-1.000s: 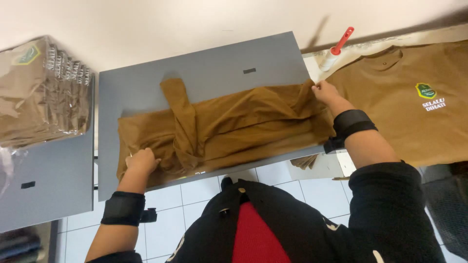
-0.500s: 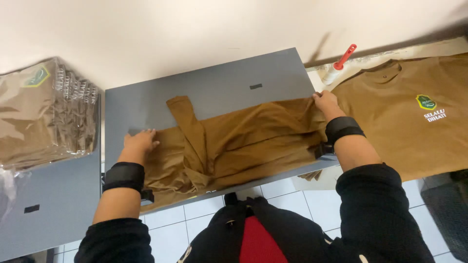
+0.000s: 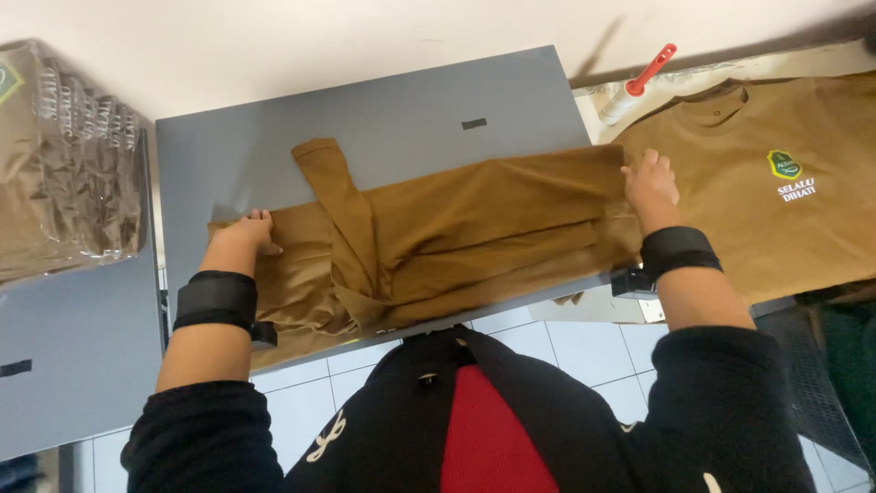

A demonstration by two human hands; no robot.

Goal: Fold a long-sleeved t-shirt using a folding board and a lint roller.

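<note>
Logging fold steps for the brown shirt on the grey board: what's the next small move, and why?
Probably fold the sleeve down onto the shirt body. The brown shirt lies in a long strip across the grey board, with the left hand and right hand each pressing an end flat. The sleeve alone juts upward past the strip's edge, so the fold looks unfinished there.

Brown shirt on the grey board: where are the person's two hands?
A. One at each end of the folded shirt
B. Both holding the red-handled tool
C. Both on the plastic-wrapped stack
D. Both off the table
A: the left hand rests at the left end of the folded brown shirt and the right hand at its right end.
</note>
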